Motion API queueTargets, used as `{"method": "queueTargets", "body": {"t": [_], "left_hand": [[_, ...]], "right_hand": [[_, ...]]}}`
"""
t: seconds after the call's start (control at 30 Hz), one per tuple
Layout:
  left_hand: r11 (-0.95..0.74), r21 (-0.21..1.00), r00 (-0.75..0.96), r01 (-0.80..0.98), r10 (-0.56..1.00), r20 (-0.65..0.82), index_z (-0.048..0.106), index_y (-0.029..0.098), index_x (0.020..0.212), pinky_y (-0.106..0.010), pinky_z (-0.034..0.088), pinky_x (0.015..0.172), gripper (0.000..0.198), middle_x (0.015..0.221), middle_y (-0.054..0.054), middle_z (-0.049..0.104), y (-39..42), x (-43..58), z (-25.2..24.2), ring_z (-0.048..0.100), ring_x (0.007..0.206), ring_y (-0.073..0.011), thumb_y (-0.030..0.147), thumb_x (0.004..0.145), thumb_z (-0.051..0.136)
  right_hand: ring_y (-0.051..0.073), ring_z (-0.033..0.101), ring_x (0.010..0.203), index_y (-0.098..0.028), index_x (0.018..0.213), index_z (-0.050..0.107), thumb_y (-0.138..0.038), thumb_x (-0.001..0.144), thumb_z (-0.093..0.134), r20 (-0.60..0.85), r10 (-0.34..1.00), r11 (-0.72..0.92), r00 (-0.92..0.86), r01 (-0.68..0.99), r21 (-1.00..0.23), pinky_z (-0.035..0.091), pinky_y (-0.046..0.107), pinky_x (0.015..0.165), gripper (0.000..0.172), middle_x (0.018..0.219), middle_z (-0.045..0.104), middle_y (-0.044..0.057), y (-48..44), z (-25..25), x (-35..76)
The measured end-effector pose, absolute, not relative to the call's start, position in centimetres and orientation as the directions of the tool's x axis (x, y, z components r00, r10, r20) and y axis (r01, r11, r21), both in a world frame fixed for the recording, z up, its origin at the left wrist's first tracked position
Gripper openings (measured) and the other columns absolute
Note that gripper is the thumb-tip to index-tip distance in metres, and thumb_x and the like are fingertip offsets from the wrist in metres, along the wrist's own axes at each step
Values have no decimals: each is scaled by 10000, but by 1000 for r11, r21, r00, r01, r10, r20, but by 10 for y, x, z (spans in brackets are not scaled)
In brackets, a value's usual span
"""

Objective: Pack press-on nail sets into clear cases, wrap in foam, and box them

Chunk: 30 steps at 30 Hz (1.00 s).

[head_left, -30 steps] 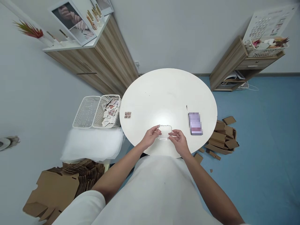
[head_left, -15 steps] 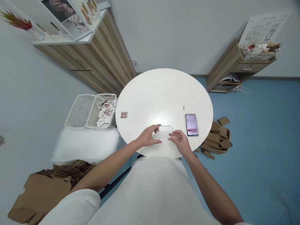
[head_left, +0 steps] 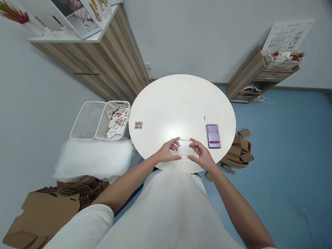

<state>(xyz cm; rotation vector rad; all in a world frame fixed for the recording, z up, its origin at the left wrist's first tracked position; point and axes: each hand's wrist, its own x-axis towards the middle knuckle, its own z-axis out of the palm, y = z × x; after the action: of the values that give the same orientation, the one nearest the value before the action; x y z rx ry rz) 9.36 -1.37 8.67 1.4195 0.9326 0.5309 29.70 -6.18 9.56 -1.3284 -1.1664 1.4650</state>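
Observation:
Between my two hands is a small clear plastic case (head_left: 185, 148), held above the near edge of the white round table (head_left: 181, 97). My left hand (head_left: 168, 150) grips its left side, thumb at the near corner and fingers at the far one. On the opposite side my right hand (head_left: 201, 154) holds it the same way. Through the clear plastic some fingertips show. A phone (head_left: 213, 136) with a lit, partly blurred screen lies to the right of my right hand. Off to the left on the table is a small set of brown press-on nails (head_left: 138, 125).
Left of the table stand a white basket of printed cards (head_left: 116, 121) and a basket of clear cases (head_left: 87, 121). Below them are white sheets (head_left: 93, 157) and folded cardboard (head_left: 49, 211). Cardboard pieces (head_left: 237, 150) lie on the floor at right. Wooden cabinets (head_left: 111, 58) stand behind.
My right hand has shifted its hold, its fingers now at the far right corner and thumb at the near one. The case has moved slightly right. The whole view has shifted a little.

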Motion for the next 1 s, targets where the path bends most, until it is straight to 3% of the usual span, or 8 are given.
{"method": "queueTargets", "body": {"t": [0.1,0.3,0.8,1.0], "left_hand": [[228,965,564,128,784,-260,412,247,1252,-317,401,766,799,924,-32,517,-16,88,85,496,744,-104,262,536,765],[326,945,610,6,748,-262,445,197,1214,-305,413,730,750,793,2,519,-19,68,84,498,696,-91,253,540,768],[365,926,668,-97,713,-211,442,199,1196,-285,426,688,767,791,2,527,-31,34,70,504,673,-81,232,510,785],[383,918,671,-104,708,-220,381,207,1255,-282,430,682,826,830,-14,541,-34,31,68,523,691,-89,215,529,775]], "right_hand": [[215,345,1238,-244,942,572,-319,575,719,-218,975,-217,-50,11,-976,344,399,1000,403,1272,455,64,-68,94,284],[195,496,1086,-262,1022,533,-307,559,734,-213,976,-214,-52,-15,-977,377,398,968,506,1402,270,70,-79,93,257],[202,572,930,-248,915,523,-358,552,716,-199,968,-205,151,29,-978,432,425,871,426,1231,475,96,-97,94,207],[174,592,842,-249,928,511,-388,595,684,-209,963,-217,169,30,-976,447,411,837,401,1252,462,87,-89,99,204]]}}
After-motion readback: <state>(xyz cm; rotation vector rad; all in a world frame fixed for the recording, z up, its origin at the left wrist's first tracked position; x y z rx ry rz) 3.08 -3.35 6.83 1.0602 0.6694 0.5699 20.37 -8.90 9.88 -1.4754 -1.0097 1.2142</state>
